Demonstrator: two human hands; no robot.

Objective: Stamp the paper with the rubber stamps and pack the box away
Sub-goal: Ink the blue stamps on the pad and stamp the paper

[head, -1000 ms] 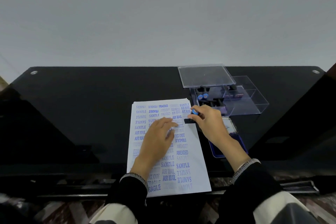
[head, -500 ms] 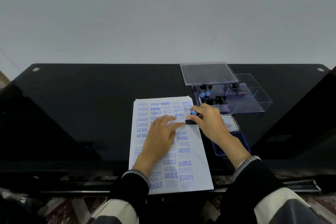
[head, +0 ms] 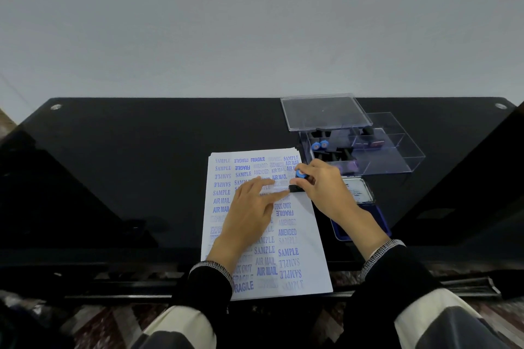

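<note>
Gripping one stamp [head: 298, 180], right hand [head: 323, 188]; one paper [head: 263, 224].

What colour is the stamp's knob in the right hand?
Blue, on a black stamp; head view shows it.

A sheet of paper [head: 263, 224] lies on the table [head: 141, 164], its near edge overhanging the table's front. The left hand [head: 252, 212] rests flat on the sheet's middle, and the right hand [head: 326, 187] holds a rubber stamp [head: 299, 178] down at the sheet's right edge, just beside the left fingertips [head: 283, 193]. Right of the paper, under the right wrist, lies an ink pad [head: 360, 207]; behind it stands a box [head: 368, 150] with more stamps [head: 320, 145] inside, its lid [head: 326, 112] resting on its far left corner.
</note>
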